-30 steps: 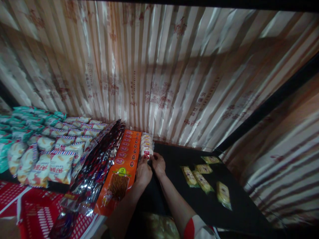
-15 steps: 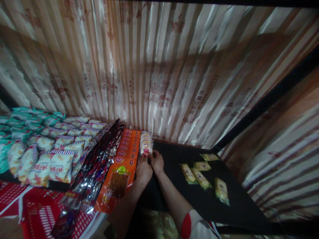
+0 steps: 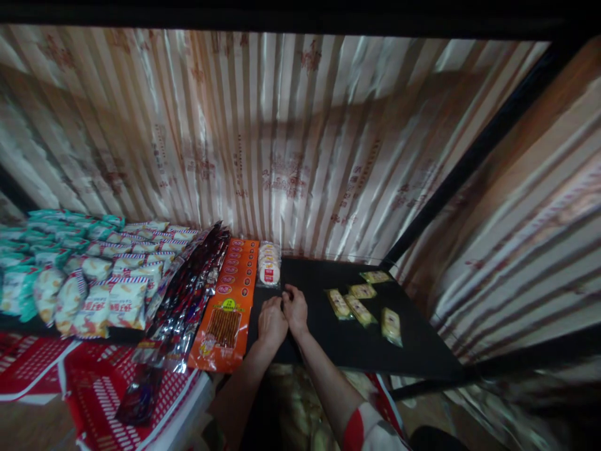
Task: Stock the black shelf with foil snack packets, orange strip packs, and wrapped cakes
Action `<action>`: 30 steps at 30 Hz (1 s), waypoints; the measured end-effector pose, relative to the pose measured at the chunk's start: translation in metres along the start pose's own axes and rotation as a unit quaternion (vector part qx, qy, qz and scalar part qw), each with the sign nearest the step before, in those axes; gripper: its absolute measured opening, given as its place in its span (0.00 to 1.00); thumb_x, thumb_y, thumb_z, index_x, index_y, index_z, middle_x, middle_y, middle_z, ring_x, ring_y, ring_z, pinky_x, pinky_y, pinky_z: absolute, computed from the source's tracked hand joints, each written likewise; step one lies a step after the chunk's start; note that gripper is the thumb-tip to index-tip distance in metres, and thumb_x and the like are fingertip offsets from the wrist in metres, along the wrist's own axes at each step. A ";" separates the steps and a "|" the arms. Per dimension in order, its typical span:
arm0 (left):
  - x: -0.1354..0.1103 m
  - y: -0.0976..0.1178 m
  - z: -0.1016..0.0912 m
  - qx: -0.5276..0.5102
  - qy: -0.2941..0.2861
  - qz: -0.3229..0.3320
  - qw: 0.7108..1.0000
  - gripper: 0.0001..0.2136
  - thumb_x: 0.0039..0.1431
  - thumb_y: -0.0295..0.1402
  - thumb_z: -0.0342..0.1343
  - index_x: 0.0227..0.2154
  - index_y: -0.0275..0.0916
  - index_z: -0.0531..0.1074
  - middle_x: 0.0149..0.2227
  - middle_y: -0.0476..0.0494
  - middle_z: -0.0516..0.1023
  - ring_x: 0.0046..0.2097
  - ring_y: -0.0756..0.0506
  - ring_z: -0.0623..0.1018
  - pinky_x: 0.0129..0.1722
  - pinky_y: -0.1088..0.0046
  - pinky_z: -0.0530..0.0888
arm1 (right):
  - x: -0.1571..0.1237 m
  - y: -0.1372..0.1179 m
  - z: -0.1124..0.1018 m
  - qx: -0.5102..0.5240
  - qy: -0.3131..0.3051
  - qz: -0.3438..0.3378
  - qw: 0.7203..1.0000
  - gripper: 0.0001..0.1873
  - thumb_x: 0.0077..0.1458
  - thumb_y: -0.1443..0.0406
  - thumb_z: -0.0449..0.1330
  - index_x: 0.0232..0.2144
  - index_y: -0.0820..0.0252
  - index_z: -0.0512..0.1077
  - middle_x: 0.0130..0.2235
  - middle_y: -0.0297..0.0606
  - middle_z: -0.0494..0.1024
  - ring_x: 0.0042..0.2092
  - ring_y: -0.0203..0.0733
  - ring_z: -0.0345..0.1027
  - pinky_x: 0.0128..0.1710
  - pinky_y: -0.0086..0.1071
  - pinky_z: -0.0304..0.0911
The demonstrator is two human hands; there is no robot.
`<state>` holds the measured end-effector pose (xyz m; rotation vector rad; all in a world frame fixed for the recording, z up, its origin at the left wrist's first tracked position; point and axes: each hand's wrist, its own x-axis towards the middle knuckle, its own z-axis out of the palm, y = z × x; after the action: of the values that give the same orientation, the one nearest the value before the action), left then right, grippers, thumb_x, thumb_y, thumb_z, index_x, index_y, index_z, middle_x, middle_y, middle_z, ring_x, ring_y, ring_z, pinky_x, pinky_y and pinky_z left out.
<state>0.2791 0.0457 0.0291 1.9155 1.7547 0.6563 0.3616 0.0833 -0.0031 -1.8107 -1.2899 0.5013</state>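
My left hand is over the dark shelf just in front of a row of white round snack packs. Its fingers are curled together, and I see nothing in them. Close against it on the right, my right hand has bent fingers a little apart, with nothing visible between them. A narrow strip of shelf separates both hands from the packs, which stand one behind another, the front one bearing a red label. Left of them lies a long orange packet with brown sticks showing through its window.
Several yellow wrapped snacks lie scattered on the black shelf at right. Dark shiny packets, white snack bags and green bags fill the left. A red basket is below; a striped curtain hangs behind.
My hands have come away from the white round packs, drawing back toward me, so the front pack's label now shows fully. The view has shifted to take in more of the shelf.
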 end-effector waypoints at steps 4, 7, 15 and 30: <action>-0.026 0.007 0.006 0.004 -0.010 0.018 1.000 0.16 0.58 0.25 0.41 0.45 0.35 0.69 0.45 0.38 0.74 0.49 0.45 0.71 0.51 0.69 0.66 | -0.025 0.008 -0.019 0.010 0.007 -0.009 1.000 0.18 0.51 0.68 0.47 0.41 0.64 0.72 0.43 0.44 0.74 0.44 0.39 0.68 0.46 0.30 0.61; -0.048 0.014 0.013 0.001 -0.025 0.031 0.999 0.17 0.57 0.24 0.40 0.45 0.37 0.69 0.44 0.40 0.75 0.48 0.45 0.71 0.50 0.70 0.65 | -0.047 0.019 -0.036 0.023 0.019 -0.018 0.999 0.18 0.52 0.67 0.46 0.41 0.63 0.72 0.42 0.43 0.74 0.44 0.39 0.68 0.46 0.31 0.61; -0.109 0.033 0.043 -0.002 -0.090 0.107 0.990 0.18 0.56 0.23 0.38 0.42 0.38 0.70 0.42 0.42 0.75 0.47 0.46 0.71 0.50 0.71 0.66 | -0.108 0.065 -0.088 0.062 0.056 -0.032 0.996 0.18 0.52 0.66 0.45 0.38 0.62 0.72 0.40 0.44 0.75 0.41 0.40 0.69 0.44 0.34 0.63; -0.202 0.036 0.100 0.086 -0.283 0.128 0.947 0.14 0.55 0.30 0.45 0.42 0.33 0.70 0.46 0.33 0.72 0.51 0.39 0.68 0.54 0.62 0.62 | -0.208 0.157 -0.139 -0.231 -0.040 0.098 0.967 0.20 0.48 0.71 0.50 0.43 0.68 0.71 0.44 0.49 0.75 0.49 0.47 0.66 0.53 0.37 0.56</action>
<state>0.3541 -0.1603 -0.0346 2.1892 1.2424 0.0097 0.4705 -0.1799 -0.0803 -2.3423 -1.3691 0.4038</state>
